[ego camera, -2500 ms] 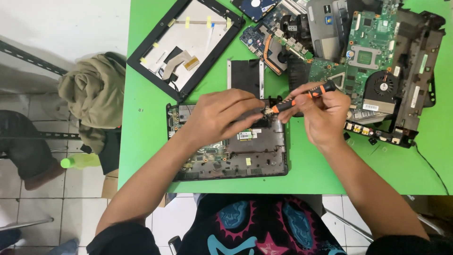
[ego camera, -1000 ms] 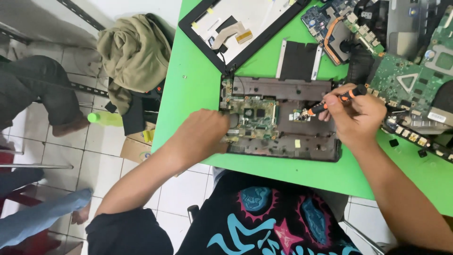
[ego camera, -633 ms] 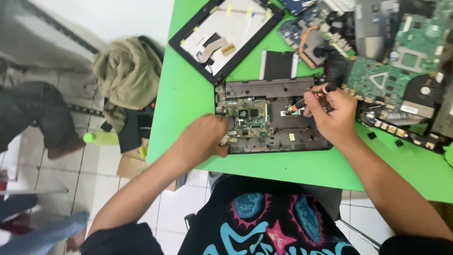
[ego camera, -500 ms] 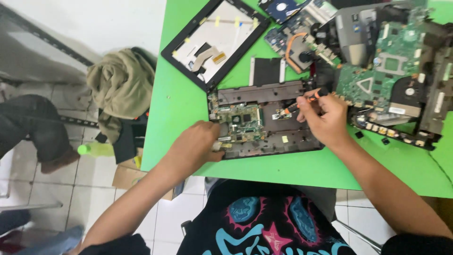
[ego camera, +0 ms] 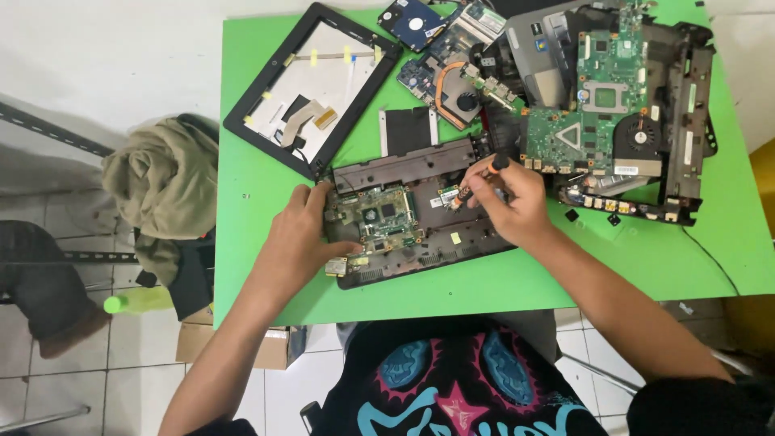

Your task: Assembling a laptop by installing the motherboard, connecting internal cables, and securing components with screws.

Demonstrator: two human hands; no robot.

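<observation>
Head view, right hand (ego camera: 517, 202) grip seemingly closed, screwdriver (ego camera: 478, 179)

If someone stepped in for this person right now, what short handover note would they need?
Left hand: bare, pressing on the left edge of the opened dark laptop base, fingers by its small green circuit board.
Right hand: gripping a small orange-and-black screwdriver, tip down in the base's middle.
Done: base lies open, board exposed.
Left: board is not yet out of the base.
Around it on the green table: a black-framed screen panel and a pile of larger boards.
</observation>
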